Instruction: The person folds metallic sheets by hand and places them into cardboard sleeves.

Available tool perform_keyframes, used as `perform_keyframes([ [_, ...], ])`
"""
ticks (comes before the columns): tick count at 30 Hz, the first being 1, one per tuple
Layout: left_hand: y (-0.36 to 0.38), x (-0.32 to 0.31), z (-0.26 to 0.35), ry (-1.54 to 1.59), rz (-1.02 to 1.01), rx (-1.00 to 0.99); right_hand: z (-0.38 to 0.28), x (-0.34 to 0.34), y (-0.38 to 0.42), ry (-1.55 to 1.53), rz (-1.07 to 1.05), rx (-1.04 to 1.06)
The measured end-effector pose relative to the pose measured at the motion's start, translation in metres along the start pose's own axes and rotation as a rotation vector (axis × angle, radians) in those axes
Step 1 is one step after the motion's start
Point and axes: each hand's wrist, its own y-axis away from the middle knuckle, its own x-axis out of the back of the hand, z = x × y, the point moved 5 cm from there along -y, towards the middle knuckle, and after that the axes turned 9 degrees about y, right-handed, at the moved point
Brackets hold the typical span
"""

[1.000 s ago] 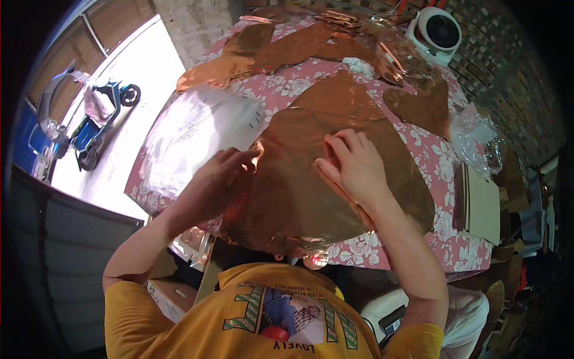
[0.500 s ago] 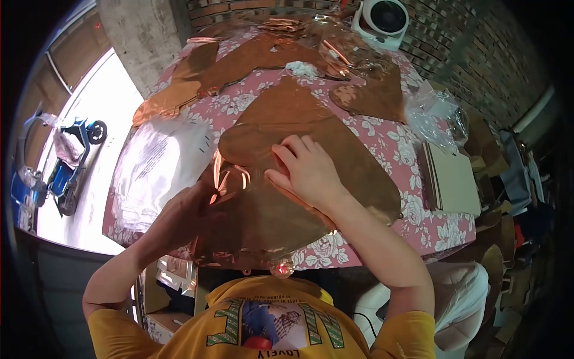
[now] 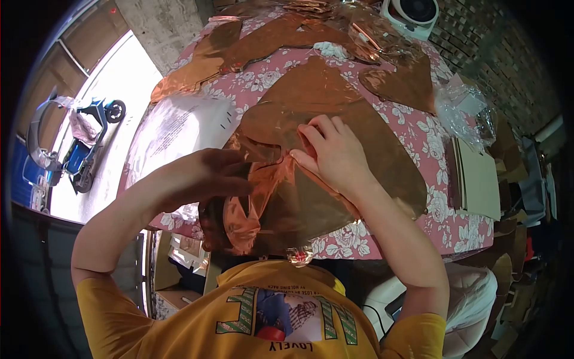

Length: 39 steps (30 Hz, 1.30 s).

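A large flat sheet of shiny copper-coloured foil (image 3: 382, 149) lies in layers on the table before me. My right hand (image 3: 335, 152) rests on it near the middle, thumb and fingertips pinching a fold of the foil. To the left, my left hand (image 3: 218, 173) is over the foil's left part, its fingers stretched out and apart. Between the hands the foil is creased and bunched, with a bright crumpled part below my left fingers.
More copper foil pieces (image 3: 263, 45) lie across the back of the flowered table (image 3: 439, 200). A clear plastic bag (image 3: 179, 128) is at the left, crumpled plastic (image 3: 466, 110) and cardboard sheets (image 3: 478, 179) at the right. A white fan (image 3: 412, 15) stands behind.
My left hand has moved up and opened beside the foil. The foil between my hands is now more creased and lifted. The view has shifted slightly.
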Motion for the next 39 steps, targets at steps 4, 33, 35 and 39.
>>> perform_keyframes([
  [4,-0.002,-0.015,0.023,0.050,-0.125,-0.008,0.002,-0.002,0.000,0.009,0.008,0.005],
  [33,-0.009,-0.062,-0.031,-0.785,-0.017,-0.989,0.008,-0.013,0.000,0.040,0.066,0.018],
  [35,-0.014,-0.064,-0.034,-0.760,-0.053,-0.985,0.007,-0.012,0.000,0.038,0.070,0.019],
  [39,-0.012,-0.071,-0.029,-0.900,-0.028,-1.065,0.006,-0.010,0.000,0.030,0.070,0.009],
])
